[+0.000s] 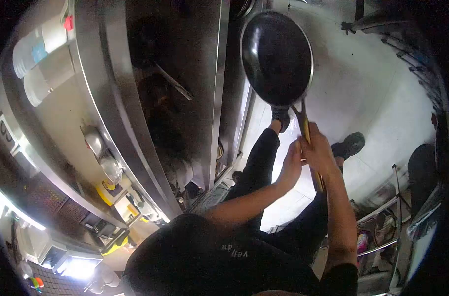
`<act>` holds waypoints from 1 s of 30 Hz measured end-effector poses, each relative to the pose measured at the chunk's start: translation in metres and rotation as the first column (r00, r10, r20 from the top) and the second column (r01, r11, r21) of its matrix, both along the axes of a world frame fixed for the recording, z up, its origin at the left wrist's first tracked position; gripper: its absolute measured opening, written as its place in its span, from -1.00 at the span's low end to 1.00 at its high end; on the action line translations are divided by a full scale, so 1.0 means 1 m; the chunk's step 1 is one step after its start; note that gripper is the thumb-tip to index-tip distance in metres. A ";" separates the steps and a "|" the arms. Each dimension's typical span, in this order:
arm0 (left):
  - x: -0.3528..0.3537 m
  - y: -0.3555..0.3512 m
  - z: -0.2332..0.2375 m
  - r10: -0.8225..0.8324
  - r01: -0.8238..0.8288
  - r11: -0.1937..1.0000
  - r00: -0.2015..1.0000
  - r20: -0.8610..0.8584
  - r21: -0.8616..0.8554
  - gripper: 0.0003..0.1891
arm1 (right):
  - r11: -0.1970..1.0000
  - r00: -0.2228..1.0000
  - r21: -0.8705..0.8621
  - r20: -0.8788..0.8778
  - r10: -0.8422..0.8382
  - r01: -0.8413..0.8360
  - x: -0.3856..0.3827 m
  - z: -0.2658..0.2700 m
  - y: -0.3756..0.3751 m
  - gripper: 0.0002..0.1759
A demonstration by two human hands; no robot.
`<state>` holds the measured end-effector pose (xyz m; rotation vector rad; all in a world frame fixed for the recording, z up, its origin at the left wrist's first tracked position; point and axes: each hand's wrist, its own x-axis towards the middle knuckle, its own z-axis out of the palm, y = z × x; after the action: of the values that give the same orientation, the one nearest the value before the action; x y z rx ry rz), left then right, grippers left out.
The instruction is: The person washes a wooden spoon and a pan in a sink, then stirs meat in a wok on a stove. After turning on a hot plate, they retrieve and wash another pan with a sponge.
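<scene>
A dark frying pan (pixel 277 59) with a thin bright rim is held out over the floor, its inside facing me. Its long handle, brownish along the grip, runs down toward my body. My right hand (pixel 319 150) is closed round the middle of that handle. From the other side, my left hand (pixel 290 166) meets the handle and the right hand's fingers. Its fingers are bent and pressed together at the handle, partly hidden there.
A metal-edged counter (pixel 217 98) runs along the left, with a metal handle (pixel 174 81) showing in its dark interior. Plastic containers (pixel 30 56) stand on a far-left shelf. My shoe (pixel 349 145) is on the pale floor (pixel 372 98). A wire rack (pixel 382 237) stands lower right.
</scene>
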<state>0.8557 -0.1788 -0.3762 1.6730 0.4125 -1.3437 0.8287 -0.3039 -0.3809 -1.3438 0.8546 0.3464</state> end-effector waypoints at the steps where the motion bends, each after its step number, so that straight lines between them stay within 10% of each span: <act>1: 0.010 -0.009 -0.002 0.005 -0.005 1.000 1.000 -0.006 -0.016 -0.44 | 0.998 0.996 -0.043 0.071 -0.051 0.054 0.016 -0.002 -0.008 -0.67; 3: 0.036 -0.030 -0.007 -0.146 0.155 0.986 0.981 0.127 -0.060 -0.43 | 0.986 0.998 -0.166 0.068 0.008 0.004 0.053 -0.018 -0.025 -0.64; 7: 0.094 -0.072 -0.054 0.253 -0.219 0.959 0.947 0.198 -0.178 -0.42 | 0.967 0.976 -0.255 0.216 0.028 0.029 0.130 -0.051 -0.056 -0.65; 12: 0.179 -0.124 -0.069 0.252 -0.117 0.943 0.862 0.440 -0.310 -0.46 | 0.975 0.957 -0.220 0.286 0.038 0.027 0.221 -0.096 -0.096 -0.67; 14: 0.206 -0.142 -0.079 0.289 -0.107 0.922 0.831 0.476 -0.373 -0.48 | 0.962 0.918 0.184 0.306 -0.252 0.202 0.240 -0.104 -0.102 -0.54; 16: 0.228 -0.155 -0.089 0.351 -0.187 0.894 0.857 0.378 -0.406 -0.51 | 0.945 0.927 0.217 0.236 -0.293 0.244 0.230 -0.085 -0.117 -0.49; 24: 0.273 -0.246 -0.149 0.544 -0.487 0.812 0.831 0.117 -0.321 -0.69 | 0.835 0.839 0.096 0.006 -0.545 0.541 0.026 -0.094 -0.100 -0.29; 30: 0.330 -0.277 -0.184 0.230 -0.196 0.762 0.973 -0.025 -0.617 -0.79 | 0.644 0.645 0.085 0.007 -0.764 0.761 -0.237 -0.097 -0.007 -0.40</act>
<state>1.1854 -0.4561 -0.5605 1.0680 0.0986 -1.0982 0.5917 -0.3113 -0.4783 -0.7992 1.2787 -0.3250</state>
